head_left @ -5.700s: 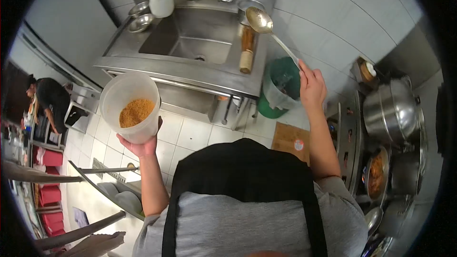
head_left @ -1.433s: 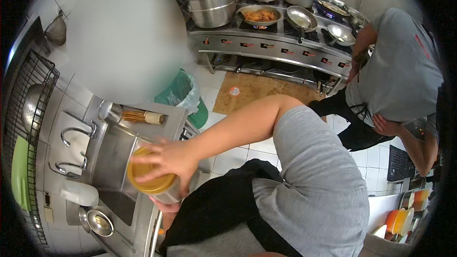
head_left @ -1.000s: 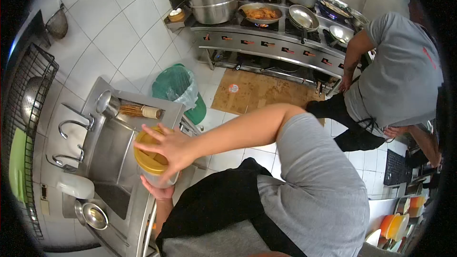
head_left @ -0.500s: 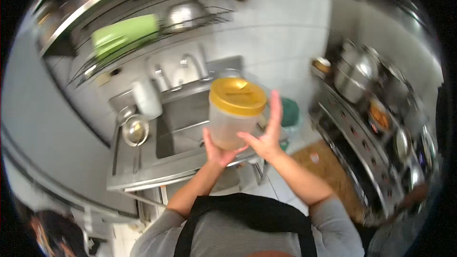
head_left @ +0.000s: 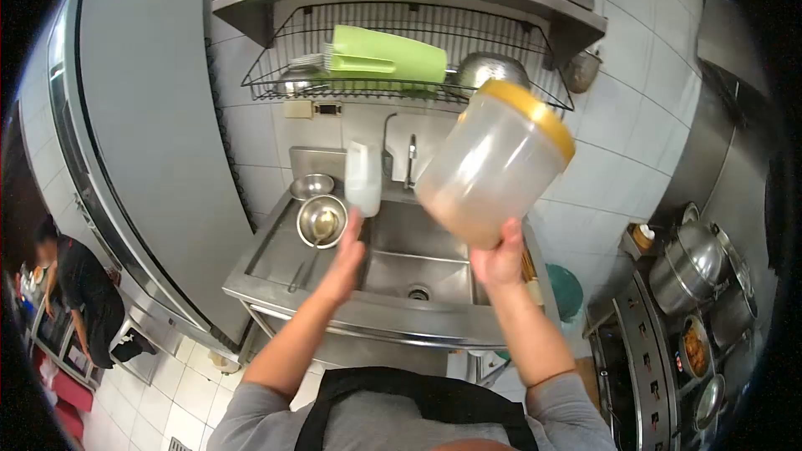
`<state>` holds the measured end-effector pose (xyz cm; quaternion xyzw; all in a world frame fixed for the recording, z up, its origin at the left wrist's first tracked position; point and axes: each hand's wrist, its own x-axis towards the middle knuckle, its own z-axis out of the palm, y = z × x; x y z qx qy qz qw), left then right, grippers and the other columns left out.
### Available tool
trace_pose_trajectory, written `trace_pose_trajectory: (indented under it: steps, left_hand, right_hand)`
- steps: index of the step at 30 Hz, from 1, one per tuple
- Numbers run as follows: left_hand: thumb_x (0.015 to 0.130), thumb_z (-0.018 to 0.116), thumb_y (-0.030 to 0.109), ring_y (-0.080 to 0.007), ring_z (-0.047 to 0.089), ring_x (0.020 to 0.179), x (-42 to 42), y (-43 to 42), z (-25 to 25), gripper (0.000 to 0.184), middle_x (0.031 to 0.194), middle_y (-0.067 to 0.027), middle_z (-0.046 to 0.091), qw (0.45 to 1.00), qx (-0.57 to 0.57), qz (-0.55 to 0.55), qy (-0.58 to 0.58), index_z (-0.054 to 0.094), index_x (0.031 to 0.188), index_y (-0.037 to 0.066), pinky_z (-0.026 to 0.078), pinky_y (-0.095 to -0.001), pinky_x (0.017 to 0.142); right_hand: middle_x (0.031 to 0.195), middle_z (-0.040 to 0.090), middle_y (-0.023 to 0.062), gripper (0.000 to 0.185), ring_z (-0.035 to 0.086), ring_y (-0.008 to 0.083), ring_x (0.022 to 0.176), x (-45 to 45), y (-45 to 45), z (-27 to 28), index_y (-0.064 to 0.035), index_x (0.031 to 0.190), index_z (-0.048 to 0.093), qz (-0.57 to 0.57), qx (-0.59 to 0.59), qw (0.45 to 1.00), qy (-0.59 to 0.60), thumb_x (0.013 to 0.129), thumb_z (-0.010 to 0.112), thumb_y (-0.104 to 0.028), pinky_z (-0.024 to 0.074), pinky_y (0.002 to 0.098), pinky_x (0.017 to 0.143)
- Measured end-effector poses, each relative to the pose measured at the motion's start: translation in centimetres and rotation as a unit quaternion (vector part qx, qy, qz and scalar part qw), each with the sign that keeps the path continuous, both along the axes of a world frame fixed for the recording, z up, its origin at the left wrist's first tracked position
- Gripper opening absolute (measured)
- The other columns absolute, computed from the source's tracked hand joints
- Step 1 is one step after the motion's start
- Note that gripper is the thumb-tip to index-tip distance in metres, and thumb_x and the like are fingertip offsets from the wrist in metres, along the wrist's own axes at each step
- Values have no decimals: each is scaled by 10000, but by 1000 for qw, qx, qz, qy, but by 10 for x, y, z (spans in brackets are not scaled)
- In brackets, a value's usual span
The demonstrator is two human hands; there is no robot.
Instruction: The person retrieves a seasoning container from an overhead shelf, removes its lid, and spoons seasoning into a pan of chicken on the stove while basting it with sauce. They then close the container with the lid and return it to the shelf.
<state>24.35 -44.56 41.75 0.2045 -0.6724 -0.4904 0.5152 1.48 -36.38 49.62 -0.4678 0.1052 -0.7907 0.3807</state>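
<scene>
A large translucent plastic jar (head_left: 493, 171) with a yellow lid (head_left: 535, 114) is tilted in the air over the right part of the sink. My right hand (head_left: 499, 260) grips it low at the base, and the fingers behind the jar are hidden. Apart from the jar, my left hand (head_left: 341, 266) is raised over the sink's left edge, fingers stretched out and holding nothing. Close to it lie a metal bowl (head_left: 311, 225) with a ladle (head_left: 307, 267) in it and a white plastic jug (head_left: 363, 179).
Above the sink (head_left: 401, 276) hangs a wire rack (head_left: 276, 75) with a green container (head_left: 388, 58) and a metal bowl (head_left: 493, 73). A stove (head_left: 643, 359) with pots stands at right, a tall grey fridge (head_left: 154, 117) at left. Another person (head_left: 88, 292) is at far left.
My left hand has come off the jar and moved left. My right hand now holds the jar from below, higher and tilted. The view has turned, facing the sink more squarely.
</scene>
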Motion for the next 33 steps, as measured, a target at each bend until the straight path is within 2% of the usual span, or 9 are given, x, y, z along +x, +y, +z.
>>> trace_pose_trajectory:
  steps: [2, 4, 10, 15, 22, 25, 29, 32, 33]
  left_hand:
    - [825, 575, 421, -316, 139, 1358, 85, -35, -44, 786, 1444, -190, 205, 967, -77, 210, -124, 204, 1412, 53, 161, -422, 1083]
    - [789, 609, 438, -389, 153, 1337, 168, -63, -120, 787, 1414, -219, 234, 853, -46, 392, -340, 236, 1407, 122, 189, -464, 1070]
    - [728, 595, 577, -389, 86, 1357, 288, -90, -178, 844, 1440, -152, 230, 732, -21, 333, -593, 247, 1407, 218, 127, -651, 1009]
    - [726, 490, 685, -338, 284, 1260, 311, -128, -194, 697, 1245, -190, 411, 746, -138, 283, -586, 535, 1186, 162, 147, -601, 1010]
    - [738, 495, 661, -302, 387, 1138, 315, -150, -179, 644, 1118, -140, 475, 776, -155, 197, -578, 577, 1106, 138, 196, -557, 983]
    - [745, 487, 660, -298, 366, 1182, 314, -150, -169, 663, 1144, -140, 469, 753, -137, 188, -615, 551, 1159, 146, 185, -554, 998]
    - [779, 521, 507, -286, 423, 1115, 313, -164, -205, 469, 1080, -120, 486, 761, -170, 229, -583, 556, 1130, 198, 208, -556, 971]
    - [785, 515, 449, -247, 479, 985, 312, -175, -234, 380, 1012, -69, 489, 745, -255, 289, -544, 564, 1087, 223, 278, -558, 901]
    - [786, 515, 445, -240, 489, 955, 311, -176, -239, 370, 995, -59, 489, 746, -261, 291, -540, 565, 1078, 223, 292, -554, 885]
  right_hand:
    - [1277, 430, 36, 765, 417, 207, 1187, 15, -18, 39, -97, 1360, 270, -16, -7, 999, 35, 783, 658, -417, 339, 393, 1004]
    - [1304, 402, 39, 788, 398, 211, 1201, 47, -37, 99, -78, 1381, 205, -100, -57, 986, 118, 795, 655, -352, 318, 380, 1018]
    - [1345, 277, 180, 958, 315, 236, 1238, 169, -190, 250, -30, 1395, 99, -279, -232, 907, 212, 725, 725, -307, 312, 371, 1007]
    - [1339, 238, 256, 1186, 319, 345, 1241, 249, -311, 357, 18, 1387, 70, -552, -264, 752, 244, 592, 771, -514, 320, 403, 1006]
    - [1278, 298, 215, 857, 317, 406, 1181, 284, -431, 403, -125, 1351, 308, -703, -28, 665, 250, 691, 690, -516, 337, 460, 972]
    - [1266, 319, 161, 759, 345, 383, 1159, 280, -437, 399, -202, 1345, 348, -781, -3, 536, 321, 712, 688, -449, 348, 421, 972]
    - [1183, 515, 193, 492, 530, 311, 1037, 222, -517, 442, -142, 1181, 555, -689, 27, 467, 554, 805, 549, -459, 397, 420, 908]
    - [1210, 532, 210, 537, 546, 309, 1076, 239, -516, 457, -89, 1199, 547, -575, 174, 467, 648, 858, 442, -491, 390, 440, 931]
    - [1248, 504, 205, 576, 514, 321, 1122, 248, -502, 456, -66, 1229, 518, -516, 205, 524, 646, 873, 402, -505, 375, 439, 952]
